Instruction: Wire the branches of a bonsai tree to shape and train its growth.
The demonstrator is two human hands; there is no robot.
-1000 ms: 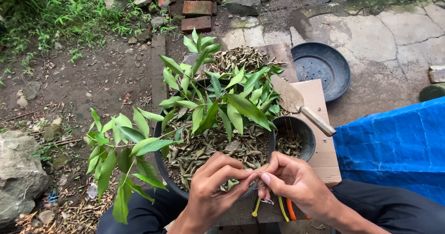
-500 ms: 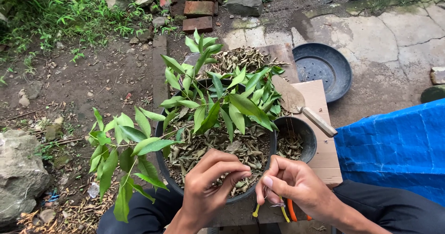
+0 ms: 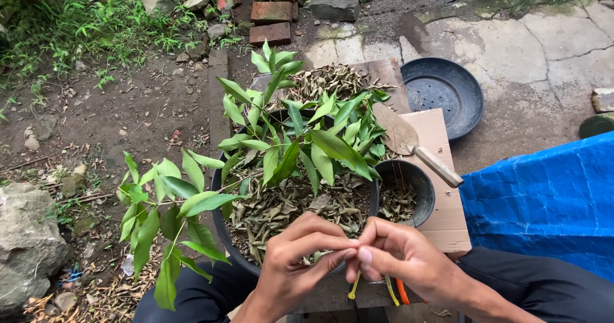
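My left hand point(image 3: 297, 259) and my right hand point(image 3: 406, 256) meet fingertip to fingertip just above the near rim of a large black pot point(image 3: 220, 233). Both pinch one small thin thing that is too small to make out. The pot holds a green leafy plant point(image 3: 300, 144), and dry brown leaves point(image 3: 288, 204) cover its soil. One leafy branch point(image 3: 166, 201) hangs out over the pot's left side. Below my hands lie yellow-handled point(image 3: 353, 290) and orange-handled point(image 3: 401, 292) tools, partly hidden.
A small black pot point(image 3: 419, 179) with dry leaves stands to the right on cardboard point(image 3: 448, 224). A trowel point(image 3: 416, 150) rests across it. A black perforated dish point(image 3: 441, 96) lies farther back, a blue tarp point(image 3: 543, 201) to the right, with bricks point(image 3: 272, 22) and rocks point(image 3: 29, 233) around.
My hands were a little apart half a second ago; now their fingertips have closed together in front of the pot. The plant and pots have not moved.
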